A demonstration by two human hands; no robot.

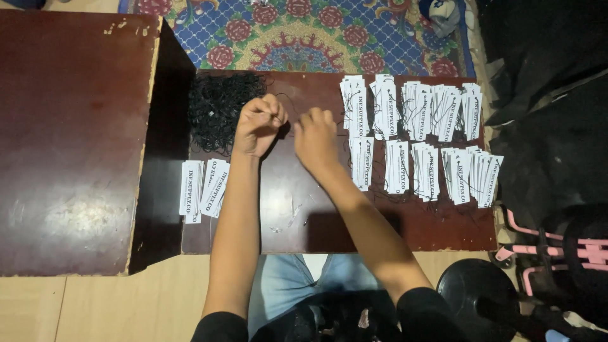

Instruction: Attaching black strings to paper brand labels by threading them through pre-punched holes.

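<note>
A home floor workspace: low wooden table on a patterned floral rug beside plain flooring

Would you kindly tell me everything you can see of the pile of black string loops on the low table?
The pile of black string loops is a loose, tangled heap of thin dark cords, thread-like and matte, lying flat at the back left corner of the low dark red-brown table. Its strands spread unevenly, thinning toward the edges. The left hand sits at its right edge, fingers pinched together, apparently on a strand, while the right hand lies just beyond, apart from the heap. A small stack of white paper tags lies in front of it, not touching.
</note>
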